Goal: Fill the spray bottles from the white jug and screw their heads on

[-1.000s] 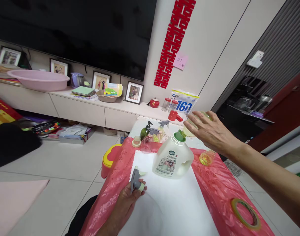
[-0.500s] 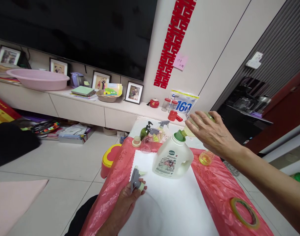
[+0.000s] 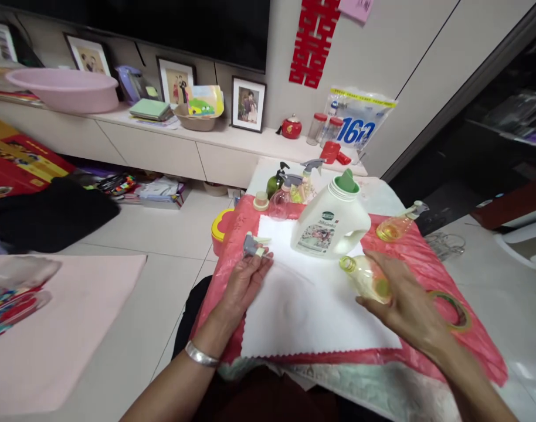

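Left hand (image 3: 248, 282) pinches a spray head (image 3: 251, 245); right of that grip, the right hand (image 3: 402, 299) clasps a slanted bottle (image 3: 365, 275), neck (image 3: 348, 264) leftward.

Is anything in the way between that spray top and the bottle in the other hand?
Nothing visible blocks the gap between the spray top in the left hand and the bottle in the right hand. The white jug stands close, just beyond the gap.

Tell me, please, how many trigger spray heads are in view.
4: one spray head in the left hand, two on bottles left of the white jug, one on the bottle beyond the right hand. The jug may hide others.
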Motion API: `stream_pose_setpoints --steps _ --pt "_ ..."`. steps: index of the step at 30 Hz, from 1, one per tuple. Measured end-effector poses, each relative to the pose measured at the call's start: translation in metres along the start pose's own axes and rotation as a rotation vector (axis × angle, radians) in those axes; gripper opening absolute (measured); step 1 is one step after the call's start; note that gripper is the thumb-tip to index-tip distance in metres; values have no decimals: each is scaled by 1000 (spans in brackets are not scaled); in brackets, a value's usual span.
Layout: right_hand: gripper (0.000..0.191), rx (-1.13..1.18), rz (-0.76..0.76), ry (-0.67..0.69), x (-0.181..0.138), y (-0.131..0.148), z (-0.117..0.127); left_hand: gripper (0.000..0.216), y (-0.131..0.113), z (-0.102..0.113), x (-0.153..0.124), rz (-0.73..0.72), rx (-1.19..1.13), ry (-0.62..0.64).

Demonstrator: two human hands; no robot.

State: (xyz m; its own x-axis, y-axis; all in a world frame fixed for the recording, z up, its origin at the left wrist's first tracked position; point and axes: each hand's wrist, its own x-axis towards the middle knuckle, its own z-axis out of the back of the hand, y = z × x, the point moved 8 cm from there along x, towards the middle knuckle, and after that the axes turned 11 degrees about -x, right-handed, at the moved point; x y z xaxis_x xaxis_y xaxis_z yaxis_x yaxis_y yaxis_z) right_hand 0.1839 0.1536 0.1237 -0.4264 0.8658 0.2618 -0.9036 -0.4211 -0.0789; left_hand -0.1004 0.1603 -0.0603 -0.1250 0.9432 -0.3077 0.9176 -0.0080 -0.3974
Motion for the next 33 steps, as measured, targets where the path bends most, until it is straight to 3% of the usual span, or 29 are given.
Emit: stream_pose_setpoints --steps 3,6,14,20,24,27,33 --pt "65 28 -58 42 -26 7 -44 29 -15 -9 -3 -56 50 20" --pt "68 91 -64 64 -35 20 -68 31 -27 -20 -8 -110 97 39" --pt "72 294 -100 139 -25 52 -78 41 -42 -49 -30 -232 206 97" --pt "76 552 -173 209 -12 78 -93 37 -35 -71 -47 -220 448 191" --pt "78 786 -179 159 -2 95 -102 31 -25 -85 -54 -172 630 269" --pt "81 912 -180 112 1 103 -113 26 -22 -94 -55 -225 742 368" --pt "82 1033 -204 87 -2 108 -137 23 -15 -90 -50 -320 896 436"
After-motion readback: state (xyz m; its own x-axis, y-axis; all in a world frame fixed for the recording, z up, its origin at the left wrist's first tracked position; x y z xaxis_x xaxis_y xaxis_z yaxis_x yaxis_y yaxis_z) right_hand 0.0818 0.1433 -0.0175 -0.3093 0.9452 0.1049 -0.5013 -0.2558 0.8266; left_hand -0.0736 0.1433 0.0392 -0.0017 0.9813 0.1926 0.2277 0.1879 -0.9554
